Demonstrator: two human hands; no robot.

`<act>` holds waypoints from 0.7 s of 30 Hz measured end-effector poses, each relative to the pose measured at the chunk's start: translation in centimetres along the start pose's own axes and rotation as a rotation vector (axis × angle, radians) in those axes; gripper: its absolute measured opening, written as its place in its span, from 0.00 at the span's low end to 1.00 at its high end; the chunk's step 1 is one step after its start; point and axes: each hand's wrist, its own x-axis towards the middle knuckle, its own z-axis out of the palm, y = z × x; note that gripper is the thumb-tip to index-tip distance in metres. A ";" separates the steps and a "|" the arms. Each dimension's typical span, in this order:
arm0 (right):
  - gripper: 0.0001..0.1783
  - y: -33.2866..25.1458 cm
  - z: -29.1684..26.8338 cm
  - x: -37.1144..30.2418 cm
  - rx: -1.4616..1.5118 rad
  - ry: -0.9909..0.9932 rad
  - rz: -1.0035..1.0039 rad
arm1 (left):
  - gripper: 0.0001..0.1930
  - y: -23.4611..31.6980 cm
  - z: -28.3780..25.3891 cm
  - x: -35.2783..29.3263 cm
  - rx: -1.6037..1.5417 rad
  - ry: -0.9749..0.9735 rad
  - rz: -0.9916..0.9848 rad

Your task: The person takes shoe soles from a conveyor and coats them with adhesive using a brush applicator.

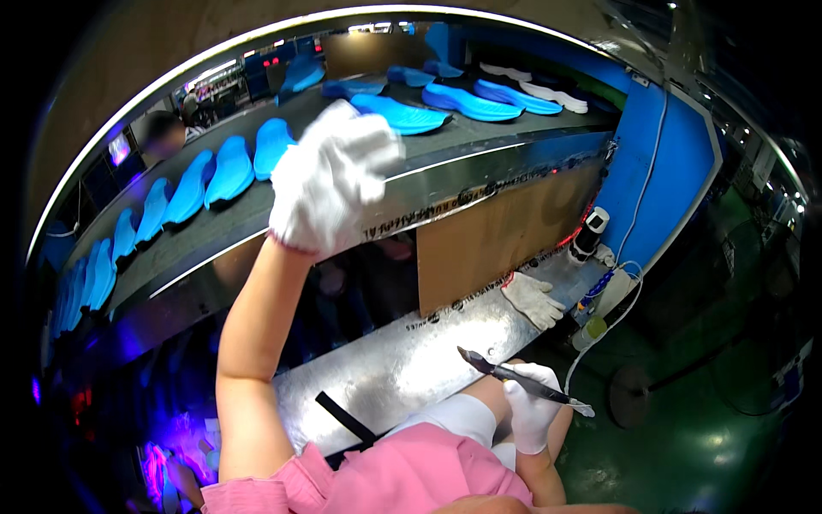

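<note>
My left hand (330, 176), in a white knitted glove, is raised at the front edge of the dark conveyor belt (338, 133). Motion smears its fingers, so their hold cannot be made out. Right beside it are a blue shoe sole (398, 113) and another blue sole (272, 146), both partly behind the glove. More blue soles (229, 171) stretch away to the left and the far right. Low on the right, my gloved right hand (533, 407) is closed around a dark-handled brush (535, 387), whose dark tip points up and left over the metal shelf (402, 351).
An unworn white glove (533, 300) lies on the shelf, near a black-and-white bottle (589, 233) and a cable (638, 283). A cardboard panel (505, 231) stands under the belt. White soles (555, 96) rest at the far right. Another person (163, 133) is beyond the belt.
</note>
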 end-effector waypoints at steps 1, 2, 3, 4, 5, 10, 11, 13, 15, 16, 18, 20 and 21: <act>0.14 0.1 -0.2 -0.1 0.003 0.014 -0.006 | 0.18 -0.3 1.0 -1.4 -0.538 0.012 -0.154; 0.13 -0.1 -0.3 -0.1 0.016 0.042 0.086 | 0.19 -1.4 1.8 -1.8 -0.409 0.064 -0.194; 0.13 -0.4 -0.4 -0.5 0.028 0.062 0.188 | 0.19 -2.3 2.1 -2.5 -0.275 0.106 -0.245; 0.13 -1.1 -0.6 -0.6 0.061 0.030 0.218 | 0.20 -2.9 0.5 -2.7 -0.123 0.139 -0.306; 0.13 -1.4 -0.7 -0.9 0.074 0.015 0.226 | 0.20 -3.1 -1.6 -3.0 -0.028 -0.063 -0.501; 0.15 -0.9 -0.8 -1.3 0.059 0.028 0.237 | 0.16 -4.7 -0.9 -4.5 0.060 -0.524 -0.551; 0.15 -1.0 -0.7 -1.2 0.048 0.054 0.276 | 0.13 -4.3 0.1 -5.8 -0.160 -0.210 -0.437; 0.15 -0.7 -1.2 -1.0 0.017 0.077 0.263 | 0.12 -0.5 -3.2 -6.1 -0.350 0.175 -0.308; 0.12 -0.1 -2.3 -1.0 -0.033 0.171 0.383 | 0.07 5.3 -4.5 -7.8 -1.032 0.202 -0.809; 0.12 0.6 -3.2 -1.1 0.004 0.247 0.422 | 0.08 7.7 -4.2 -8.6 -0.956 0.278 -0.647; 0.11 1.6 -3.9 -0.7 0.021 0.276 0.418 | 0.14 11.5 -4.0 -11.5 -0.872 0.317 -0.346; 0.12 2.5 -3.9 -0.3 0.030 0.307 0.417 | 0.16 16.1 -1.5 -14.3 -0.963 0.263 -0.201; 0.12 2.8 -3.6 0.0 -0.005 0.338 0.450 | 0.15 19.3 0.6 -15.6 -1.041 0.331 -0.227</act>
